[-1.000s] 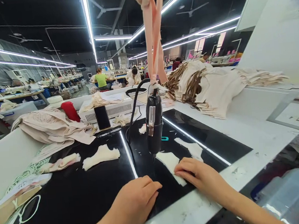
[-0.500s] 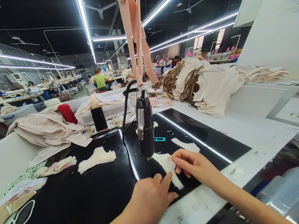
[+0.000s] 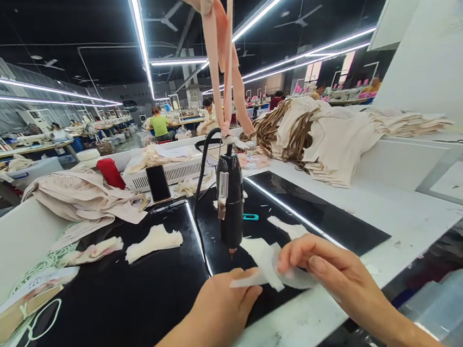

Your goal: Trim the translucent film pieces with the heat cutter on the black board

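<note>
My right hand (image 3: 333, 273) is closed on a thin white fabric piece (image 3: 296, 277), blurred and translucent, raised over the black board. A narrow pale strip (image 3: 246, 281), seemingly part of that piece, runs across the fingers of my left hand (image 3: 227, 299). That hand is closed, fingers curled and thumb close to them; the strip hides what they grip. Beneath, another white fabric cutout (image 3: 259, 250) lies on the board. Just beyond my left hand hangs a black cylindrical power tool (image 3: 231, 201), its copper-coloured tip pointing down.
Pink cloth bands (image 3: 220, 60) suspend the tool; a black cable loops beside it. More white cutouts (image 3: 154, 243) lie left on the black board (image 3: 157, 295). Behind are a phone (image 3: 158, 183), a turquoise cutter-like item (image 3: 251, 217) and fabric stacks (image 3: 342, 135). People sit far off.
My right hand has turned and lifted a thin white piece off the cutout. My left hand has drawn back slightly, its pointing finger now curled. The camera view has shifted a little.
</note>
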The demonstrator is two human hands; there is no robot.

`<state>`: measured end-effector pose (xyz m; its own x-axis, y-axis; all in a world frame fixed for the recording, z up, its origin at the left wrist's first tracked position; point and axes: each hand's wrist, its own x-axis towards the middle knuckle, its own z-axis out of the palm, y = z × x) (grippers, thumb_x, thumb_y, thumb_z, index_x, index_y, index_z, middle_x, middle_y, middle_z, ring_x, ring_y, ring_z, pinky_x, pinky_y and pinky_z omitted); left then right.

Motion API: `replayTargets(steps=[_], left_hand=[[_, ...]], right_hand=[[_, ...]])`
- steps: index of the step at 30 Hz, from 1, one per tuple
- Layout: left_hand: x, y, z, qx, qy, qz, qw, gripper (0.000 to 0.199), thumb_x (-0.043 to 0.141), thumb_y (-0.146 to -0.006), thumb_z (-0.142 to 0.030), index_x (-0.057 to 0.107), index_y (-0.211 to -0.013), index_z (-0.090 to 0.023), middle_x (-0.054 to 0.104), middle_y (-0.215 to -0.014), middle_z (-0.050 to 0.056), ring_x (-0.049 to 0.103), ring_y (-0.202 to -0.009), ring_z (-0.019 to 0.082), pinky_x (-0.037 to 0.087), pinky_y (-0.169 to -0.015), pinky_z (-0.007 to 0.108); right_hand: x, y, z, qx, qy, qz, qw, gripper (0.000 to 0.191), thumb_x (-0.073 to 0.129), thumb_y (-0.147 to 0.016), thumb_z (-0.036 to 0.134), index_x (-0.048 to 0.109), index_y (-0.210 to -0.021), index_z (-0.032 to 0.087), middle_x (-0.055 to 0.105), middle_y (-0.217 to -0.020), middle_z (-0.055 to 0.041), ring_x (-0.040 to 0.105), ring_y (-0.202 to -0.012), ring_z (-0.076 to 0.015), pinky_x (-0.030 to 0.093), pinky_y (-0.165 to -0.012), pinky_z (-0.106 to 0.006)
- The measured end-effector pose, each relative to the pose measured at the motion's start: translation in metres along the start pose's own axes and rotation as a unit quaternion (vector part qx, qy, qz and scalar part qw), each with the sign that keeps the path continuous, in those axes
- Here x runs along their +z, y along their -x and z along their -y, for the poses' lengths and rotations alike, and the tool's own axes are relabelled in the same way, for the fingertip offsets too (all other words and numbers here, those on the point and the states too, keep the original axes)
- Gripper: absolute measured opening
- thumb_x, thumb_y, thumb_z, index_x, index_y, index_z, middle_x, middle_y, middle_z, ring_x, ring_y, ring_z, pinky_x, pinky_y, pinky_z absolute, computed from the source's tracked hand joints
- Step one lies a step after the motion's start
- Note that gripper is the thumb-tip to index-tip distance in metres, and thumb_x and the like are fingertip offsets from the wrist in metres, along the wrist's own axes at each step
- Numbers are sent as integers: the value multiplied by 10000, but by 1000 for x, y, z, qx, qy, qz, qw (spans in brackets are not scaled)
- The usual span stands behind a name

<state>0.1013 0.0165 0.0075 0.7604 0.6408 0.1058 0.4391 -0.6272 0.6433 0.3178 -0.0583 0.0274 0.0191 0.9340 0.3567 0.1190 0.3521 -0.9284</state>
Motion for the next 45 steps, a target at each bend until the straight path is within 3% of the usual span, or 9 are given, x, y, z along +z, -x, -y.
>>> replayTargets(steps=[3, 6, 10, 13, 16, 21, 28, 38, 45], left_hand=[[-13, 6, 7, -63, 199, 34, 977, 361, 422, -1056, -382, 738, -1097, -211, 732, -929, 33, 650, -816, 177, 457, -736, 267], [-20, 12, 11, -145, 419, 46, 895, 547, 490, -992, -623, 730, -1129, -152, 729, -992, 90, 657, -899, 198, 475, -794, 290], [-24, 21, 13, -194, 508, 39, 838, 518, 774, -809, -618, 744, -1015, -143, 701, -893, 65, 644, -830, 169, 480, -787, 286], [-28, 28, 16, -216, 503, 6, 837, 428, 879, -737, -495, 744, -934, -140, 653, -788, 13, 571, -682, 103, 446, -711, 245], [-35, 36, 21, -234, 481, -22, 844, 418, 882, -727, -482, 754, -924, -136, 637, -765, -3, 531, -625, 81, 420, -659, 230], [-47, 51, 30, -257, 438, -49, 860, 437, 848, -751, -501, 761, -987, -144, 610, -695, -20, 530, -589, 83, 402, -584, 209], [-58, 64, 32, -282, 406, -78, 866, 432, 836, -747, -522, 724, -931, -148, 590, -685, -18, 531, -584, 93, 459, -507, 186], [-67, 75, 30, -275, 400, -65, 872, 344, 797, -815, -465, 676, -860, -147, 609, -780, 4, 556, -614, 92, 527, -469, 172], [-70, 79, 32, -263, 415, -30, 870, 331, 799, -831, -445, 658, -879, -149, 630, -683, -10, 587, -550, 98, 541, -438, 183]], right_hand=[[14, 6, -2, 5, -38, 24, 999, 391, 561, -976, 593, 698, -876, 240, 705, -837, -46, 664, -812, -217, 528, -756, -328], [30, 7, -6, 34, -50, 45, 997, 421, 561, -967, 613, 696, -858, 229, 708, -816, -50, 665, -792, -212, 529, -745, -323], [48, 7, -11, 65, -55, 89, 992, 424, 551, -972, 604, 699, -846, 228, 713, -801, -49, 660, -791, -206, 533, -747, -318], [58, 6, -13, 121, -58, 80, 988, 343, 599, -954, 572, 710, -955, 248, 727, -915, -47, 677, -826, -200, 554, -740, -310], [63, 5, -16, 198, -55, 40, 978, 444, 670, -870, 634, 706, -1093, 252, 740, -1033, -71, 711, -839, -217, 587, -700, -320], [66, 4, -27, 258, -61, 72, 962, 555, 742, -768, 675, 747, -1069, 208, 737, -841, -55, 695, -709, -197, 579, -629, -309], [80, 7, -39, 289, -47, 107, 950, 342, 758, -771, 530, 741, -925, 226, 656, -659, 17, 591, -554, -140, 530, -590, -273], [102, -3, -30, 251, 49, 161, 953, 227, 641, -803, 349, 723, -969, 217, 578, -682, 36, 492, -493, -109, 425, -479, -240], [105, -12, -28, 152, 152, 179, 960, 375, 602, -829, 219, 712, -1180, 289, 593, -811, 20, 519, -650, -138, 419, -618, -270]])
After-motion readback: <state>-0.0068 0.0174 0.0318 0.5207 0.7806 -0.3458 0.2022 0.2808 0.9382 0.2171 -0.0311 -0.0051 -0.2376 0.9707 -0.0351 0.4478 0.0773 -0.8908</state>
